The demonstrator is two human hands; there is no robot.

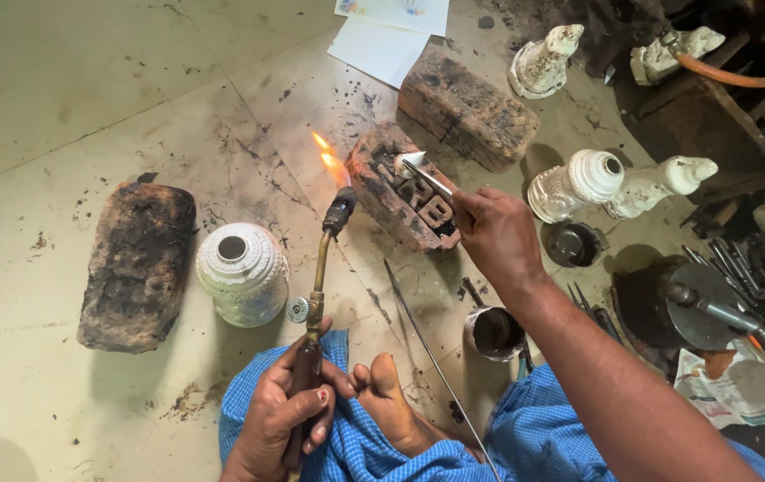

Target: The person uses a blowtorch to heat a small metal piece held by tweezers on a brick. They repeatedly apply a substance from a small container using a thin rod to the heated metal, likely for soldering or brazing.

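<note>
Left hand, near and low in the scene, fingers wrapped tight around the dark handle of a brass gas torch, thumb laid along the grip, resting on blue checked cloth beside a bare foot. Torch tube running up and away to a dark nozzle, an orange flame leaning off its tip to the far left. Right hand, further off and to the right, fingertips pinched on slim metal tweezers; tweezer tips holding a small pale piece at the far end of a scorched brick, just right of the flame. Dark metal letter shapes lying on that brick, under the tweezers. Second brick just beyond, a third, blackened brick well apart on the left. White ribbed pot between the blackened brick and the torch, round hole on top. Thin metal rod on the floor right of the torch, small metal cup just beside it under the right forearm. White plaster-like shapes to the far right, more at the far edge. Orange hose in the far right corner; dark tools heaped along the right. White paper sheets at the far edge.
</note>
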